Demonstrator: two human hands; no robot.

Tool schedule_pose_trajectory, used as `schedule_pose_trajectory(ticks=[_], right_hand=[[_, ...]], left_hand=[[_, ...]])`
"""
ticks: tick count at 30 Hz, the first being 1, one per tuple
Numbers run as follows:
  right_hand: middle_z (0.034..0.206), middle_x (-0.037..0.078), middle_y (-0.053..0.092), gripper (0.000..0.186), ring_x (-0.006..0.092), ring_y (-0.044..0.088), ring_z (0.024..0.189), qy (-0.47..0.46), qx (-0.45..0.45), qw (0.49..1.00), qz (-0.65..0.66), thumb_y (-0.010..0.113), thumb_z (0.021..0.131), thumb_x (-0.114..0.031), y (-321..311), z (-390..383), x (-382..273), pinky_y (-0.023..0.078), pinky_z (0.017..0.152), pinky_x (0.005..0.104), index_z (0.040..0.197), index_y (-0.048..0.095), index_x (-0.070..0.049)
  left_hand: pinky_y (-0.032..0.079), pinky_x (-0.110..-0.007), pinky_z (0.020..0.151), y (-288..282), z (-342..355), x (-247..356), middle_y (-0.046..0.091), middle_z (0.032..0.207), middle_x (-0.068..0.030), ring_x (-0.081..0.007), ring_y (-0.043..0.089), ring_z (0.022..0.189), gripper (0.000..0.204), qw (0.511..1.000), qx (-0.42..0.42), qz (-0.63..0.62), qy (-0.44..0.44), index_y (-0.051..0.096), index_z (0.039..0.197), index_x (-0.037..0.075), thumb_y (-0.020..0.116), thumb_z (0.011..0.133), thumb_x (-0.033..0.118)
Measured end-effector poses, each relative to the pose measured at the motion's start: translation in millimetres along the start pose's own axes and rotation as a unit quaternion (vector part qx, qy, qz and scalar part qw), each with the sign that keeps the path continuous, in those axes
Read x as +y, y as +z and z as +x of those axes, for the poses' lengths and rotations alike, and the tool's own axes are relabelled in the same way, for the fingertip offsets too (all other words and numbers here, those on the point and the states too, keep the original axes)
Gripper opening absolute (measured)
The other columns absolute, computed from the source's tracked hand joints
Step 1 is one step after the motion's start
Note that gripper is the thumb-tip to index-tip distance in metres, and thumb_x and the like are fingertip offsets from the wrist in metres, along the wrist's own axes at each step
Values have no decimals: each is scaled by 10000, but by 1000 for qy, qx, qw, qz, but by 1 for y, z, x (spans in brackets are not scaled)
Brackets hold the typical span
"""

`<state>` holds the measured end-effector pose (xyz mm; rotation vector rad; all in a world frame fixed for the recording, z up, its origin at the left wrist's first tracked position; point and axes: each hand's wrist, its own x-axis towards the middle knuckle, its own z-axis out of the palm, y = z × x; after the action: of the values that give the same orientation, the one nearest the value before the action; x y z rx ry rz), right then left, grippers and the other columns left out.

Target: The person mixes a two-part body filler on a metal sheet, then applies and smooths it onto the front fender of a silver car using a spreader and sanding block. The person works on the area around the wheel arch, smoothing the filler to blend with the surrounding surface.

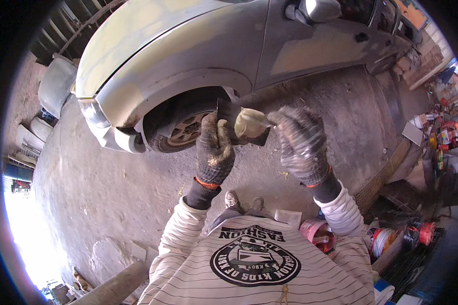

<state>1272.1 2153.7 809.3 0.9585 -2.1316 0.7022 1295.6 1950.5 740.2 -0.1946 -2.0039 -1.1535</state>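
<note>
Head view: left gloved hand [215, 150] pinched dark flat spreader blade [229, 116]; right gloved hand [303, 145] pinched pale putty lump [249, 123] beside grey sanded car [198, 46].

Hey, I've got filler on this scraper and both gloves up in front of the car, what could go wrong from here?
The pale lump of filler sits near the edge of the dark scraper, so it may slide off onto the dirt floor. The left hand holds the scraper only at one side, so it could tip. The right hand is close enough to smear its glove.
</note>
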Motion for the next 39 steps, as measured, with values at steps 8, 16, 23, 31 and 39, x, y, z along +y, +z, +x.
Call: schedule_pose_trajectory(ticks=[8, 16, 23, 31, 39], right_hand=[[1041, 160, 723, 233, 329, 701, 938, 33, -128, 975, 176, 636, 915, -34, -15, -2, 34, 563, 851, 381, 1139, 703, -37], [1072, 124, 700, 277, 197, 650, 969, 324, -14, 930, 172, 632, 995, -186, 5, -33, 25, 519, 874, 322, 1204, 653, -4], [1102, 170, 696, 364, 234, 668, 1003, 439, -80, 819, 359, 581, 1034, -277, 48, -49, -4, 522, 890, 361, 1258, 601, 10], [1109, 105, 701, 360, 142, 636, 982, 425, -99, 833, 340, 601, 1029, -243, 45, -25, -3, 514, 863, 302, 1297, 598, -3], [1294, 80, 623, 467, 163, 594, 1142, 366, 92, 794, 477, 632, 1001, -237, 17, 9, 7, 456, 1030, 300, 1408, 533, -31]], left_hand=[[479, -281, 918, -28, 12, 7, 623, 1127, -100, -171, 593, 1016, 191, 988, -44, -97, -111, 585, 1198, -23, 526, 1043, 71], [484, -310, 887, -31, 12, 5, 609, 1075, -142, -206, 599, 969, 220, 998, 11, -23, -60, 537, 1240, -31, 507, 1039, 54], [509, -318, 808, -23, 10, 24, 651, 1001, -172, -240, 649, 877, 246, 999, -5, -15, 43, 530, 1260, -18, 502, 1019, 19], [546, -385, 677, -34, 3, 28, 674, 882, -259, -425, 703, 793, 306, 987, -157, -21, 8, 534, 1270, 5, 580, 969, 39], [520, -250, 763, -71, 5, -5, 637, 934, -17, -133, 602, 825, 249, 932, -24, -214, -293, 639, 1176, 11, 615, 1013, 197]])
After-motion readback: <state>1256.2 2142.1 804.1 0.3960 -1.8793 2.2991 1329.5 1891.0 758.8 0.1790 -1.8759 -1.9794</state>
